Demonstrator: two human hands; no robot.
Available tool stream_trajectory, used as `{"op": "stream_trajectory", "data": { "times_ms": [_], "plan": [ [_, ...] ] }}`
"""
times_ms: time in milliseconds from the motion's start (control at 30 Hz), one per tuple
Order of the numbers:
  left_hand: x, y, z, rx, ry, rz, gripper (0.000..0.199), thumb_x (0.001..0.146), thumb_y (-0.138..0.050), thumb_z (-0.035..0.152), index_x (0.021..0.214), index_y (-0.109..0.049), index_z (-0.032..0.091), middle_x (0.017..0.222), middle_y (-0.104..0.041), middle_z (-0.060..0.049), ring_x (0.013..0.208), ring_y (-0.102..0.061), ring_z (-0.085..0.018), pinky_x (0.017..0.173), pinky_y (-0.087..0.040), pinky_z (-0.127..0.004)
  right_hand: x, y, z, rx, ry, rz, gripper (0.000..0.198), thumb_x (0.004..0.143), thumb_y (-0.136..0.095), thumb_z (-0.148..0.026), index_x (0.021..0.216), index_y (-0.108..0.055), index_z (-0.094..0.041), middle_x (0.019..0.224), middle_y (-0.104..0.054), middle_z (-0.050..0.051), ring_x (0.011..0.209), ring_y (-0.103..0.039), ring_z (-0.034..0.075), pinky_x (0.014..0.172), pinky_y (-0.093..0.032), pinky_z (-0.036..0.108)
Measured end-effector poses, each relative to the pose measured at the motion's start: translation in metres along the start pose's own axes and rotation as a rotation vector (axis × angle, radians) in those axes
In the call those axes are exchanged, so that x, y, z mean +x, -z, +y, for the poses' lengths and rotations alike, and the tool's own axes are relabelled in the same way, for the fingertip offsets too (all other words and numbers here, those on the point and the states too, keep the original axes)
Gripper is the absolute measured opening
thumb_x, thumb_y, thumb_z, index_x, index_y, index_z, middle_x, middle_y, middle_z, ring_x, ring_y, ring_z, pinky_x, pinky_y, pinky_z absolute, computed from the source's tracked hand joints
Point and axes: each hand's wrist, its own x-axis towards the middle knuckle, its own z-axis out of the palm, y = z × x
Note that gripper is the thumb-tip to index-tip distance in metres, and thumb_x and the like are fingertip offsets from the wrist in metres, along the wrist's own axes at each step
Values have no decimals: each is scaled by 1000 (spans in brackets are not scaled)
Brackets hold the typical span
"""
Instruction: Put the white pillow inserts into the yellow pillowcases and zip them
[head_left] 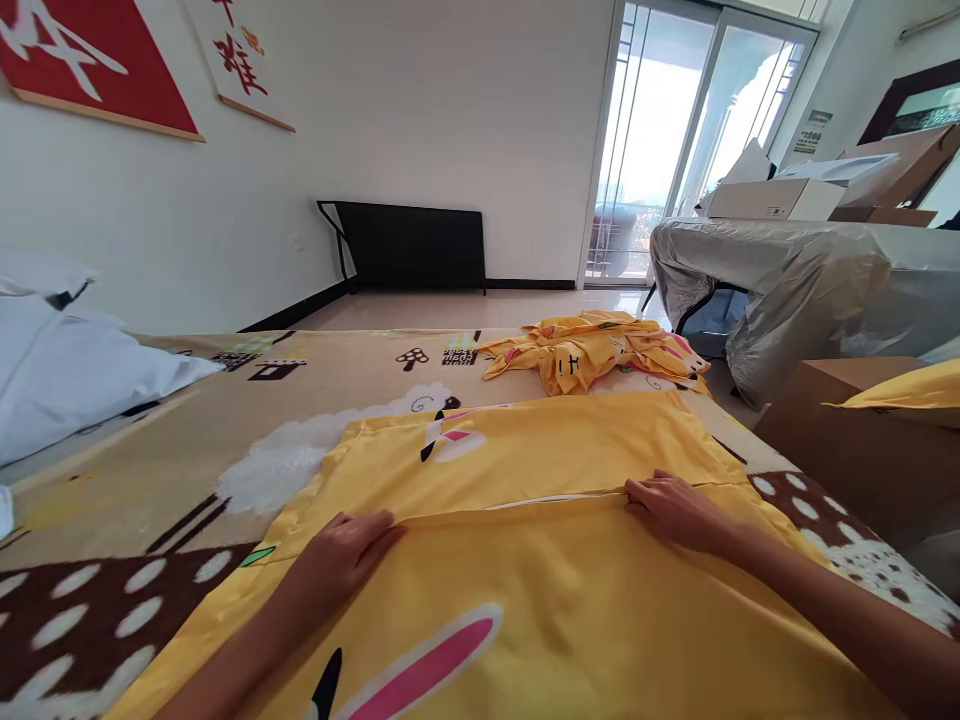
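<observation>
A yellow pillowcase with a rabbit print lies spread flat before me, running off the bottom of the view. Across it runs a folded edge, with a thin white strip showing along part of it. My left hand is closed at the left part of this edge, fingertips pinching the cloth. Farther right, my right hand also has its fingers closed on the edge. Both thumbs are mostly hidden. Beyond the far hem, a crumpled heap of matching yellow cloth lies on the patterned blanket.
White bedding lies at the left. To the right stand a cardboard box with yellow cloth on it and a plastic-covered table bearing boxes. A black folded panel leans by the wall.
</observation>
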Motion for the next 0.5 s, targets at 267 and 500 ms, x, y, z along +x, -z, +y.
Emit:
{"op": "stream_trajectory", "data": {
  "times_ms": [267,500],
  "plan": [
    [-4,-6,-10,202,-109,80,43,93,-32,48,72,-56,19,69,-64,-1,65,-58,-17,72,-36,-31,-1,-28,18,-76,107,237,28,98,-33,-27,94,-59,-17,90,-64,7,82,-58,18,80,-42,32],
    [-32,-11,-27,328,-26,212,35,93,-32,42,102,-59,23,108,-67,-8,101,-60,-25,84,-35,-41,-60,-44,33,-188,-88,286,48,92,-33,-17,140,-38,-25,143,-42,8,127,-43,24,99,-37,42]
  ]
}}
